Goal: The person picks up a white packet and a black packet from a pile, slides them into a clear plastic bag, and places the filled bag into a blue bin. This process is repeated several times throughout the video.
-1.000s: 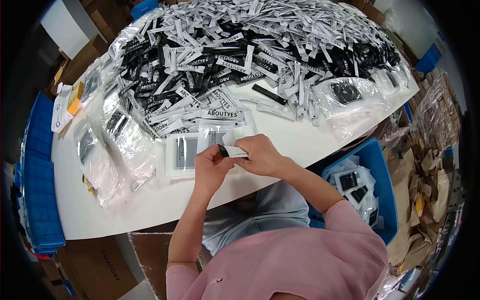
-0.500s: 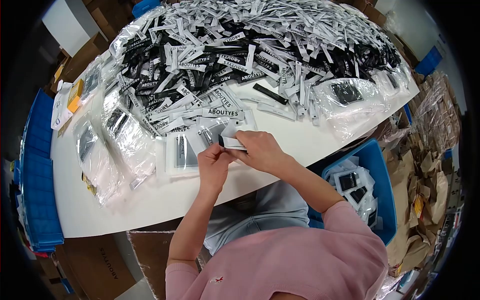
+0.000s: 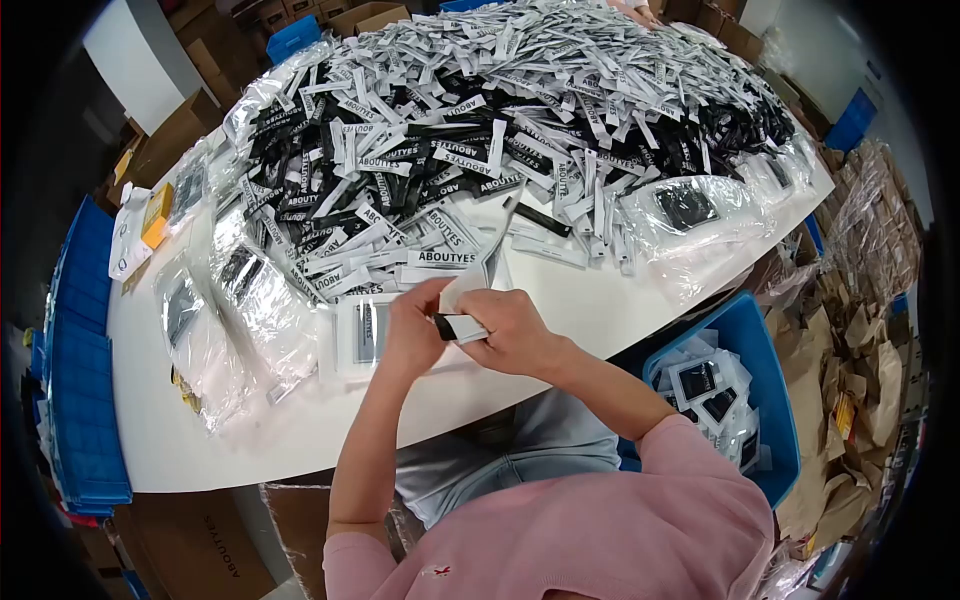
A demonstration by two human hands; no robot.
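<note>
Near the front of the white table (image 3: pixel 270 430), my right hand (image 3: pixel 515 333) is closed round a small black and white packet (image 3: pixel 462 327) and the lower part of a clear pouch (image 3: pixel 492 262), which stands up above the fingers. My left hand (image 3: pixel 412 330) is just left of the packet's black end, fingers bent; what it holds, if anything, is hidden. Beside it on the left lies a stack of clear pouches with a dark panel (image 3: pixel 370 332). Behind both hands a strip printed ABOUTYES (image 3: pixel 447 258) lies at the edge of the pile.
A large heap of black and white strips (image 3: pixel 480 110) covers the back of the table. Plastic-wrapped bundles (image 3: pixel 265 300) lie left, another (image 3: pixel 685 205) right. A blue bin (image 3: pixel 785 410) with filled pouches stands below at right. Blue trays (image 3: pixel 85 370) stand left. Another person's hand (image 3: pixel 645 14) shows at the back.
A clear pouch now stands raised above my right hand. My left hand has moved slightly left and turned. The other person's hand has appeared at the back, and the view has shifted slightly.
</note>
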